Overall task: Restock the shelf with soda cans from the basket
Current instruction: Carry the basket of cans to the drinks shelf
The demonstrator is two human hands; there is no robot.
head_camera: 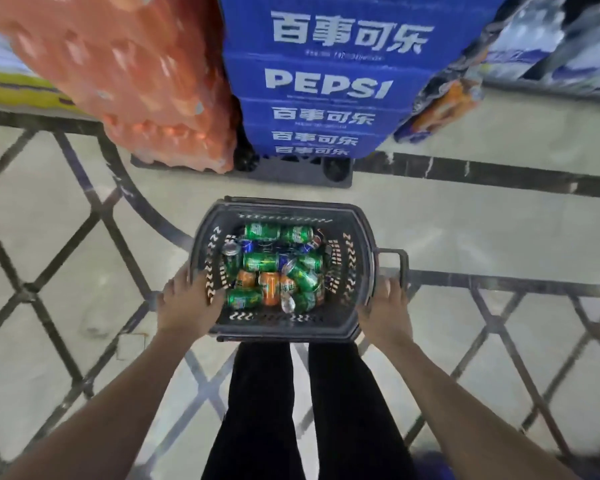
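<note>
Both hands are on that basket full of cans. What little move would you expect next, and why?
Probably setting the basket down on the floor. The left hand and right hand each grip a side rim, so neither is free to pick out a soda can, and no shelf is within view to fill.

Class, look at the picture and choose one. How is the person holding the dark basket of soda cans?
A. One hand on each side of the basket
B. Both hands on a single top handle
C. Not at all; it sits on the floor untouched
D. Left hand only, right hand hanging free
A: the left hand grips the basket at its left rim and the right hand grips its right side.
</note>
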